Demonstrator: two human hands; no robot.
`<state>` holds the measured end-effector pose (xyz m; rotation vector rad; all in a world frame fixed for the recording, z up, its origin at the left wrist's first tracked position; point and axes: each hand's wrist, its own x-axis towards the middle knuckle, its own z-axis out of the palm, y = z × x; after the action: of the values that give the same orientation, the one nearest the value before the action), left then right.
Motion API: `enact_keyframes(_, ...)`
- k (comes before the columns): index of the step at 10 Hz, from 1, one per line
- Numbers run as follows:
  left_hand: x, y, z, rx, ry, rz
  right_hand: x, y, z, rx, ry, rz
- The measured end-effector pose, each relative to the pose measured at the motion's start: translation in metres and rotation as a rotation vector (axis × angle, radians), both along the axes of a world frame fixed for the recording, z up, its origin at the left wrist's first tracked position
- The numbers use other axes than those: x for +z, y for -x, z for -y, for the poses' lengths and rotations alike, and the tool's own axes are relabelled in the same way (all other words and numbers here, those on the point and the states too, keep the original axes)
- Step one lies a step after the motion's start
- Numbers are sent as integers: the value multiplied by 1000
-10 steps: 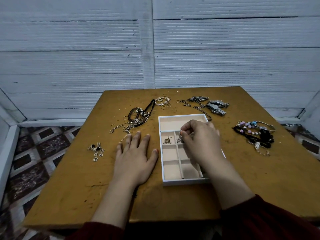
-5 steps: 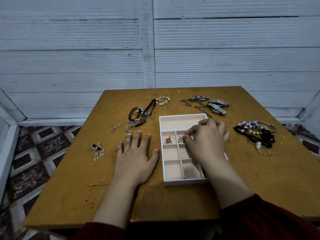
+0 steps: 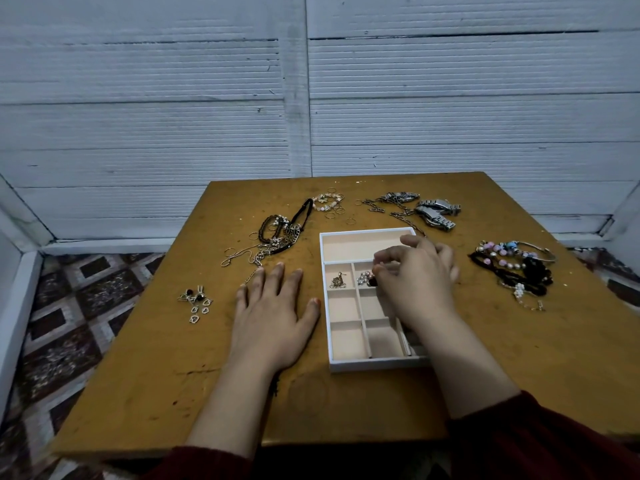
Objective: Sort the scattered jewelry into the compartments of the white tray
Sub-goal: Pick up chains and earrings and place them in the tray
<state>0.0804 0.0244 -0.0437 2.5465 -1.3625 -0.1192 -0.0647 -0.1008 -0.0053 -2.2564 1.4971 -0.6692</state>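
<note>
The right hand [image 3: 420, 285] curls its fingers [image 3: 394, 254] over the white tray [image 3: 346, 364], hiding its right compartments. Whether they pinch the beaded piece [image 3: 364, 278] just under their tips is unclear. The left hand [image 3: 273, 313] lies flat, fingers released, on the table [image 3: 519, 341].

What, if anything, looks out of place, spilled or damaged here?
Nothing stands out. The white tray sits flat on the scuffed table, a small metal piece and a beaded piece lie inside separate compartments, and the unsorted jewelry lies in loose piles around it.
</note>
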Motion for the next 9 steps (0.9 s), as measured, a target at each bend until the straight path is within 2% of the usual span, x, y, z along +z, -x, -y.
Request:
enact_keyframes(4,0,0,-1,-3,-2,-7,4,5,-2,-7,-11,73)
enact_keyframes(7,2,1,-2,-18,27,-24,14,9,-10,104,25,137)
enact_keyframes(8,4,1,-3,-14,130,-54,19,8,-13,154,68,168)
enact_keyframes(9,6,2,-5,6,315,-95,22,1,-22,208,105,188)
